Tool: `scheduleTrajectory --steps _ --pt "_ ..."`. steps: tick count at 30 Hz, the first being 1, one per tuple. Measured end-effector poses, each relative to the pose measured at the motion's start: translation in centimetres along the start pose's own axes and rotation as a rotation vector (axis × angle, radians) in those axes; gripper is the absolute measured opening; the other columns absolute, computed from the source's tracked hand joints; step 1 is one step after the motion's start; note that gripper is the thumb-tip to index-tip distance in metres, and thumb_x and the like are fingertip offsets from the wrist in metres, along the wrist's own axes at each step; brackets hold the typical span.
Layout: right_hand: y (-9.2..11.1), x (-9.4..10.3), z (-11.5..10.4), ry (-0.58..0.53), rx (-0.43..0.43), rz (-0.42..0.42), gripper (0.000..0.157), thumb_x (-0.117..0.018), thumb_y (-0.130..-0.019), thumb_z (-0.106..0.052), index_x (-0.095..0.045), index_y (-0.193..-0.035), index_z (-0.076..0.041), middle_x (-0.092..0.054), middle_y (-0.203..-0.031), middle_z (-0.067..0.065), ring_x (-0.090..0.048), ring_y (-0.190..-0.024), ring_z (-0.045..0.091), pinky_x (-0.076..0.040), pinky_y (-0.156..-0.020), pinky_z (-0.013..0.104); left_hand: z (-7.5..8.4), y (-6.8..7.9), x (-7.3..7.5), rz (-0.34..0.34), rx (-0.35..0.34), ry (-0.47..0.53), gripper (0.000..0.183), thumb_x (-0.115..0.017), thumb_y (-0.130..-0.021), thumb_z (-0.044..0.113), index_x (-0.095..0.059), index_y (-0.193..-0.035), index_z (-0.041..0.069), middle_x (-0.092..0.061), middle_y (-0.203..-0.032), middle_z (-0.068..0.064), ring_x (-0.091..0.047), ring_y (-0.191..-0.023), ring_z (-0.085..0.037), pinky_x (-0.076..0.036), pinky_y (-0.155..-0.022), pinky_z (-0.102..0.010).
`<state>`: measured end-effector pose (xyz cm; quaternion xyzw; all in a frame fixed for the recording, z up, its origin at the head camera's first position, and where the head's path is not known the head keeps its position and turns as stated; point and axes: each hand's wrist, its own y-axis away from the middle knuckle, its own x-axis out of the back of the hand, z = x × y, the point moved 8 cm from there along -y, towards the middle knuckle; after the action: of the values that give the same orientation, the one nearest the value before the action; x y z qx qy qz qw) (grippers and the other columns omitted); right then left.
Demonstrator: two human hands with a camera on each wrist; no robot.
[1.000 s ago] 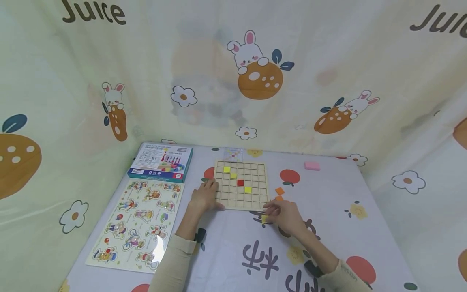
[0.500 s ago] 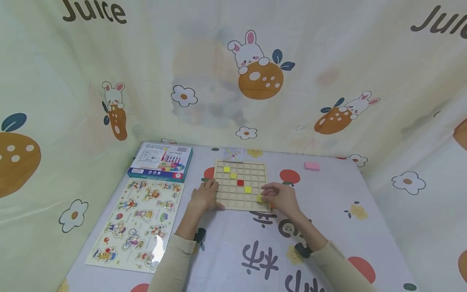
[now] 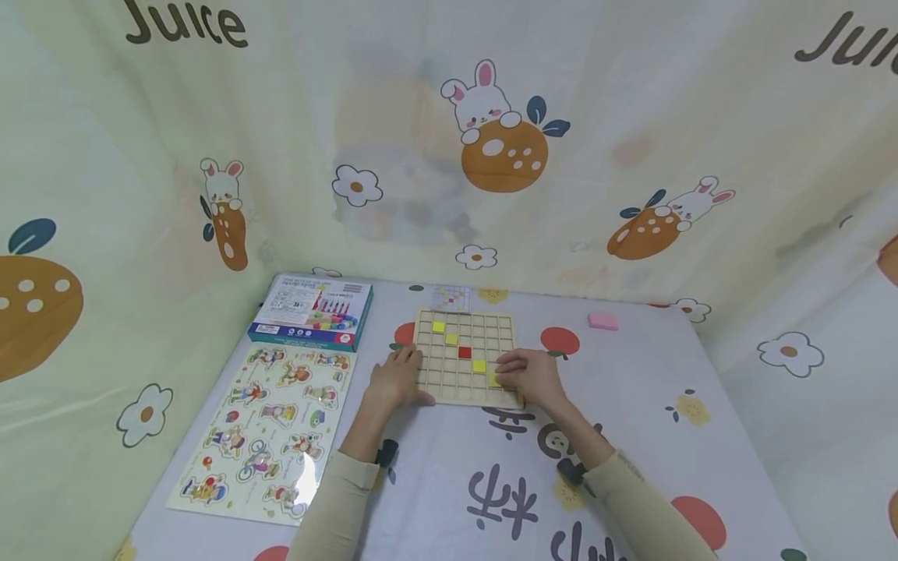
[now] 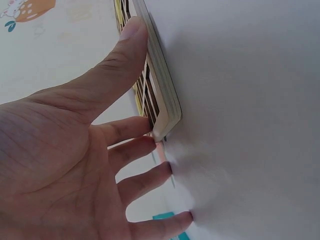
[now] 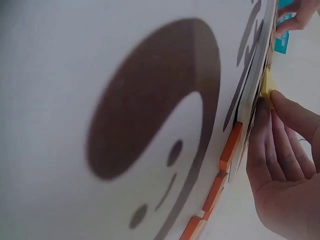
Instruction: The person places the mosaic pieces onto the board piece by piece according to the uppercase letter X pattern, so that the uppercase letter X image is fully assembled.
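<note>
Now over the wooden grid board (image 3: 464, 357), no longer down on the tablecloth (image 3: 631, 389): right hand (image 3: 528, 375), fingertips pinching a yellow tile (image 3: 494, 380) and lowering it into a cell diagonally below the last yellow one, extending that line. Left hand (image 3: 394, 379) still spread flat, thumb pressed to the board's near-left edge, bracing it. Beside the board's right edge, orange tiles (image 5: 229, 148) lying unused.

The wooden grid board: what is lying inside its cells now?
The wooden grid board holds three yellow tiles, one red tile and another yellow tile at the right hand, which covers neighbouring cells.
</note>
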<state>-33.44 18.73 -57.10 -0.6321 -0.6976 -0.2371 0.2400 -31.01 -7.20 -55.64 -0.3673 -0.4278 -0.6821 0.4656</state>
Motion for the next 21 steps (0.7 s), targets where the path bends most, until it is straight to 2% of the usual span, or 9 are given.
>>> scheduleTrajectory --steps 9,13,17,21 --pt "0.0 -0.2 -0.4 0.019 0.038 -0.013 0.025 -0.087 -0.085 -0.011 -0.077 -0.108 -0.013 -0.078 -0.089 -0.006 -0.075 -0.086 0.013 -0.059 -0.073 0.027 0.1 -0.1 0.1 0.008 -0.003 0.002 0.096 -0.091 -0.080 0.041 -0.044 -0.156 0.007 -0.035 -0.166 -0.014 -0.034 -0.152 -0.039 -0.034 -0.116 -0.071" --pt "0.1 -0.1 -0.6 0.026 0.045 -0.036 0.026 -0.087 -0.085 -0.012 -0.077 -0.109 -0.012 -0.077 -0.091 -0.006 -0.074 -0.087 0.014 -0.060 -0.076 0.032 0.1 -0.1 0.0 0.008 0.004 0.000 0.097 -0.092 -0.079 0.042 -0.045 -0.155 0.007 -0.036 -0.166 -0.013 -0.034 -0.152 -0.039 -0.034 -0.115 -0.072" --pt "-0.1 0.6 -0.7 0.052 0.076 -0.034 0.027 -0.086 -0.086 -0.013 -0.077 -0.112 -0.011 -0.078 -0.093 -0.004 -0.075 -0.089 0.015 -0.062 -0.083 0.037 0.0 -0.1 -0.1 0.012 0.007 -0.004 0.097 -0.092 -0.078 0.042 -0.045 -0.156 0.007 -0.037 -0.165 -0.013 -0.035 -0.151 -0.039 -0.034 -0.115 -0.072" --pt "-0.6 2.1 -0.4 0.063 0.079 0.006 0.026 -0.085 -0.087 -0.012 -0.078 -0.112 -0.009 -0.078 -0.094 -0.002 -0.075 -0.089 0.017 -0.062 -0.082 0.038 0.0 -0.1 -0.1 0.021 0.004 -0.009 0.097 -0.092 -0.078 0.042 -0.045 -0.155 0.007 -0.037 -0.165 -0.013 -0.036 -0.151 -0.039 -0.035 -0.115 -0.072"
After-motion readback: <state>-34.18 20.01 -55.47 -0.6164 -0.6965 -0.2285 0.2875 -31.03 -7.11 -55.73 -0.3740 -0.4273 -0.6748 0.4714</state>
